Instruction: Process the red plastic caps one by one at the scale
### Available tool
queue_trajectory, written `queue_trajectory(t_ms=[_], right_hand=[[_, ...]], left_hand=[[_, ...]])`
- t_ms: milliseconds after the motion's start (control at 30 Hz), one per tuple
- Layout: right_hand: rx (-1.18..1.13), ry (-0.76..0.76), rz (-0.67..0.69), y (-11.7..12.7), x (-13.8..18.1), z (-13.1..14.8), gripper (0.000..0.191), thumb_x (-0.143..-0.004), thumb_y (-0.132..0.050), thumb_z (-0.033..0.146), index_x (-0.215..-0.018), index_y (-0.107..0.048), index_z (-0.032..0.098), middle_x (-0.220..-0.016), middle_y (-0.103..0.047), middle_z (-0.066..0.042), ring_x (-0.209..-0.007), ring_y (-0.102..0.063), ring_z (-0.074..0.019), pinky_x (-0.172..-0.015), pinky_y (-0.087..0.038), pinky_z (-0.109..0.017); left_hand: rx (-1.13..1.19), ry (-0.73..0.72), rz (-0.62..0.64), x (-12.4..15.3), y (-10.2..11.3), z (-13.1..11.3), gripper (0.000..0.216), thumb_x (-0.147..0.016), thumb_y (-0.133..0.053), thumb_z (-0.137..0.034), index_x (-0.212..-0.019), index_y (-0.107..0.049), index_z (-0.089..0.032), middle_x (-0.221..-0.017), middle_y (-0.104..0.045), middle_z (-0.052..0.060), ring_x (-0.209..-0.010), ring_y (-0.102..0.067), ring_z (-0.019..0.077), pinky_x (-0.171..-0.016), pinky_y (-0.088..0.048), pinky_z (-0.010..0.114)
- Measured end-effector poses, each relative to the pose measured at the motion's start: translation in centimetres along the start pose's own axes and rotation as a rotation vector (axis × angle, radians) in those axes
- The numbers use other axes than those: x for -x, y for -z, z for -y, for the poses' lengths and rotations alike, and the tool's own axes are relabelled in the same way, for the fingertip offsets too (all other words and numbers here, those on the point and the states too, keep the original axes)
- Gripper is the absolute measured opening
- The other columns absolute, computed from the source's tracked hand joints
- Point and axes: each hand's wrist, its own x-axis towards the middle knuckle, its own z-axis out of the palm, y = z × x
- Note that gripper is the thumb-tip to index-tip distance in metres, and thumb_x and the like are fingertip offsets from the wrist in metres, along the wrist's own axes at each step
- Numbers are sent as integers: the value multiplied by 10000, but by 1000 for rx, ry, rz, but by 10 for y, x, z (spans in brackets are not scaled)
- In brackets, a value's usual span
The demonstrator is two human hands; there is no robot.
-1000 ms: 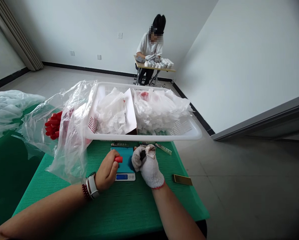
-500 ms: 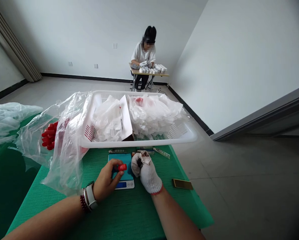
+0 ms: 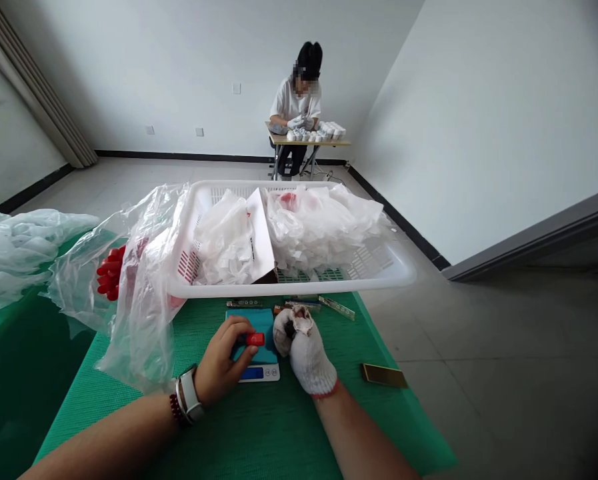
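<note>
Red and shiny, a small piece (image 3: 255, 339) is held over the plate of a scale (image 3: 267, 355); contact with the plate cannot be told. The work looks partway: this piece is in hand and not set down, many red pieces (image 3: 110, 272) lie in a clear bag (image 3: 146, 340) left of the scale, and a white basket (image 3: 289, 289) beyond the scale holds filmy plastic bags (image 3: 323, 220). How many pieces are finished cannot be told. The bare left hand (image 3: 226, 360) pinches the piece, thumb and fingers closed around it. The gloved right hand (image 3: 306, 353) is curled just right of the scale; whether the dark spot (image 3: 289, 329) between its thumb and fingers is something gripped is unclear.
</note>
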Motion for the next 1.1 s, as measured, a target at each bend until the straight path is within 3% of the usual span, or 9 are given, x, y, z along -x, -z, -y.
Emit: queue_trajectory(t_ms=[400,567,733,867,967,1100], right_hand=[[115,38,5,3,-2,1,432,-807,-481,561,-575,-473,197,-525,-430,-1,-458,-391,-116,-434,-286,-252],[285,171,68,7,-4,-7,455,-876,-402,549,-608,-504,196,-587,-489,-22,-535,-454,-143,-503,-351,-268],[564,339,129,9,-5,-4,459,-940,-310,457,-603,-486,200,-580,-493,-25,-547,-450,-149,-532,-335,-274],[651,402,128,8,-5,0,438,-945,-308,412,-614,-501,199,-581,-509,-25,-547,-465,-154,-542,-333,-277],[656,419,137,8,-6,-1,424,-951,-317,385,-611,-491,200,-576,-498,-15,-543,-459,-149,-547,-321,-276],[699,451,121,9,-8,-2,401,-953,-317,364,-635,-497,199,-595,-493,-13,-559,-458,-150,-559,-320,-275]], left_hand=[[10,21,3,0,-3,-1,149,-908,-547,-198,-1053,-516,-201,-979,-588,54,-897,-570,174,-781,-491,311],[-5,81,2,1,-2,0,102,-897,-553,-239,-985,-545,-189,-885,-618,38,-781,-580,159,-700,-488,285],[-14,115,-21,2,-2,3,127,-897,-553,-300,-951,-554,-185,-848,-608,33,-736,-552,154,-670,-474,280],[-26,102,-57,0,-3,5,126,-901,-552,-297,-952,-557,-183,-847,-600,33,-727,-541,151,-662,-468,278],[-19,74,-75,-1,-3,6,106,-901,-557,-263,-969,-560,-182,-875,-604,37,-755,-556,154,-678,-480,280],[-8,43,-90,-2,-4,8,146,-892,-579,-218,-1036,-574,-193,-1003,-609,64,-926,-588,185,-816,-508,331]])
